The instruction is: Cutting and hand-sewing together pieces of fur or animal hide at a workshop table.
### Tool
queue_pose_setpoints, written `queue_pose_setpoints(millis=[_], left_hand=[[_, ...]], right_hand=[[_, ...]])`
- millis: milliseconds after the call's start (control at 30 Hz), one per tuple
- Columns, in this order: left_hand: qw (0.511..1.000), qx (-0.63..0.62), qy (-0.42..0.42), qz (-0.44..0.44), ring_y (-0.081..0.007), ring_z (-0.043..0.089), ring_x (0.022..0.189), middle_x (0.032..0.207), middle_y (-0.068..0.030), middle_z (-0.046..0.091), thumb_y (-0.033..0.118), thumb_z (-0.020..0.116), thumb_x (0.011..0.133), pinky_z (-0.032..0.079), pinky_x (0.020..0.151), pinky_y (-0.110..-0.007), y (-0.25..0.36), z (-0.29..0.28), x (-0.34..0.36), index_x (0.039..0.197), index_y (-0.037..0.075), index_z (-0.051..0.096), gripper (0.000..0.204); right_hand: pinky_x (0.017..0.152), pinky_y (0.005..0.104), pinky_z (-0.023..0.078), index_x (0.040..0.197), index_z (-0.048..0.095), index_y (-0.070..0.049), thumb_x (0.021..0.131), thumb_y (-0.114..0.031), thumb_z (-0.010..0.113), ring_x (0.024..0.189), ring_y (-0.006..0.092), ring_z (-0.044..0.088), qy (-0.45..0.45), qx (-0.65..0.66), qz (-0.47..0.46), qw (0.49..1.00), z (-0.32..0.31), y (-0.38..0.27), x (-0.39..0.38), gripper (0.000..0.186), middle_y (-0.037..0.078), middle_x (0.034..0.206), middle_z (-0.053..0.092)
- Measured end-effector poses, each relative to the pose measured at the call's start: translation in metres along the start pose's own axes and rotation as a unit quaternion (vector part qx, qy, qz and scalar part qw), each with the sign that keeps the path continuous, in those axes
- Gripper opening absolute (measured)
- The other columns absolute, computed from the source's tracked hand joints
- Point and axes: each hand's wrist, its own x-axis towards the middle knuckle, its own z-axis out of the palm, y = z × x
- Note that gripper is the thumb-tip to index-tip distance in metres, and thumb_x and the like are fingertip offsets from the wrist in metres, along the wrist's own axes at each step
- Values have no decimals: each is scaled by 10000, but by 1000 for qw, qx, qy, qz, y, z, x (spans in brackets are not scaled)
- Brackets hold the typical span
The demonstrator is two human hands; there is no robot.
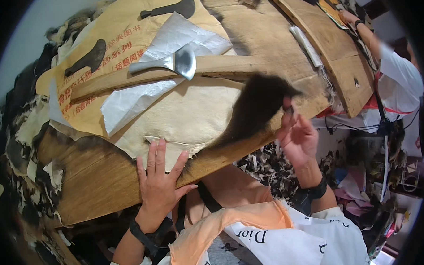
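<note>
A pale hide [183, 117] lies skin side up on the wooden board, and its right end is turned over to show dark brown fur [260, 104], smeared by motion. My left hand [159, 180] rests open on the hide's near edge, fingers spread, beside a small slit or raised flap. My right hand [297, 138] is raised off the board's near right edge. Its fingertips pinch at the edge of the dark fur; a small dark bit shows between them, too blurred to name. Beyond the hide, a broad-bladed metal knife [185, 62] rests on a wooden strip [223, 64].
Two dark cleaver-shaped pieces [88, 58] [178, 8] lie on yellow printed paper [122, 20], near crumpled white sheets [181, 32]. A long wooden strip [312, 38] crosses the right side. Fur scraps [270, 170] fill the space below. Another person's arm [368, 38] reaches in at the far right.
</note>
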Motion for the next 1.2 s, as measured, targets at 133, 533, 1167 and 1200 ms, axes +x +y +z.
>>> queue_pose_setpoints(millis=[133, 533, 1167, 1200], left_hand=[[1000, -13, 7, 1, -376, 228, 1318, 1418, -211, 248, 478, 740, 564, 207, 988, -604, 0, -2, 0, 1328, 250, 413, 861], [999, -31, 23, -13, -332, 234, 1321, 1423, -165, 271, 475, 740, 580, 210, 997, -585, -3, 1, -5, 1299, 286, 447, 799], [999, -16, 30, -10, -342, 224, 1321, 1419, -163, 279, 490, 696, 627, 145, 1031, -576, -1, 1, -5, 1280, 268, 474, 724], [999, -22, 24, -19, -350, 203, 1328, 1425, -169, 267, 492, 685, 643, 130, 1027, -593, -2, -2, -7, 1286, 267, 469, 715]], right_hand=[[804, 312, 426, 1318, 378, -72, 867, -132, 476, 1113, 203, 503, 21, -227, -107, 968, 14, -15, 13, 465, 118, 1308, 441], [601, 377, 457, 866, 625, -48, 731, -10, 568, 646, 296, 570, -255, -882, -213, 333, 87, 38, 82, 151, 108, 678, 574], [667, 376, 462, 808, 641, -29, 666, -206, 646, 742, 304, 594, -403, -877, -149, 216, 124, 119, 246, 227, 135, 744, 612], [656, 381, 461, 795, 647, -34, 655, -203, 634, 735, 302, 592, -347, -902, -138, 217, 136, 118, 231, 220, 136, 732, 606]])
